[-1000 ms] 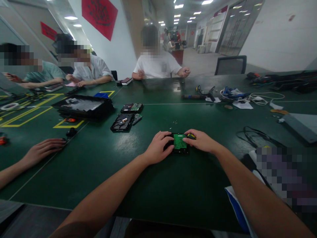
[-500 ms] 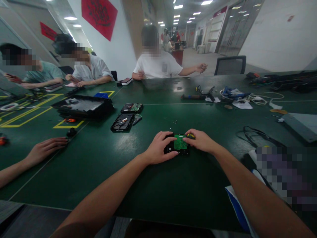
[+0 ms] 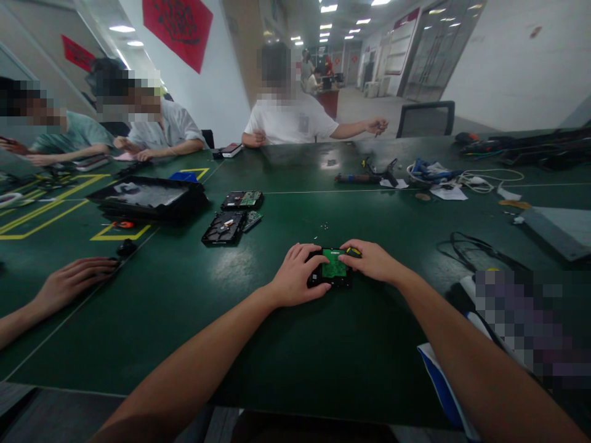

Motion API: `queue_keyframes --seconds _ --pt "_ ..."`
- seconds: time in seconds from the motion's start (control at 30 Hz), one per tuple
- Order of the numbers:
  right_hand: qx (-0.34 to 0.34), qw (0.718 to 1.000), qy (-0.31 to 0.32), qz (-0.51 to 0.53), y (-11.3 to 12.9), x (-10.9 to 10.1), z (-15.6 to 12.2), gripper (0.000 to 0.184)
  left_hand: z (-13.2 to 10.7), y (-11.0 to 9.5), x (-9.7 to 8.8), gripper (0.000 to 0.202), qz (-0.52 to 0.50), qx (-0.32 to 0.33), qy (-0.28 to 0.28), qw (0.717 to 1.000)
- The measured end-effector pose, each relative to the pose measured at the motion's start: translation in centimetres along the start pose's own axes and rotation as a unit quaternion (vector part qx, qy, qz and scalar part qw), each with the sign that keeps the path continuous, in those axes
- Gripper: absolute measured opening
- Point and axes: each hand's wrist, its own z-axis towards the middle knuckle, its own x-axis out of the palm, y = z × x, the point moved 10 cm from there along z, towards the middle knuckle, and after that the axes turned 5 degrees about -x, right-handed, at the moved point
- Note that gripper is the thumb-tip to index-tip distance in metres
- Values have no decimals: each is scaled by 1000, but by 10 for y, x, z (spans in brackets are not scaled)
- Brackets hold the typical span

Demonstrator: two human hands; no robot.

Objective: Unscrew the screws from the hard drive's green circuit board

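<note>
A hard drive with a green circuit board (image 3: 332, 266) lies on the dark green table, board side up. My left hand (image 3: 295, 275) grips its left end, thumb along the near edge and fingers across the far side. At the drive's right end, my right hand (image 3: 370, 259) is closed on a short yellow-and-black screwdriver (image 3: 354, 252). The screwdriver's tip is hidden, so I cannot tell whether it touches the drive. Just beyond the drive lie several tiny screws (image 3: 324, 226).
Further left lie an opened drive casing (image 3: 224, 228), another hard drive (image 3: 242, 200) and a black tray (image 3: 150, 195). Another person's hand (image 3: 78, 280) rests on the table at the left. Cables (image 3: 475, 249) and a grey box (image 3: 551, 234) are to the right. A person in white (image 3: 289, 120) sits opposite.
The camera view has shifted slightly to the right. Both hands keep their places on the drive and screwdriver, with barely any visible movement.
</note>
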Motion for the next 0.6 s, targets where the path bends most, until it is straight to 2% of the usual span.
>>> queue_keyframes --seconds 0.43,0.53,0.6 --pt "6 1000 0 -12 4 -1 0 38 -1 1 -4 56 -30 3 4 1000" --pt "-2 1000 6 -3 5 0 0 38 5 11 -13 46 -82 -11 2 997" --pt "-2 1000 9 7 5 0 -1 39 12 26 -19 38 -136 -47 -5 990"
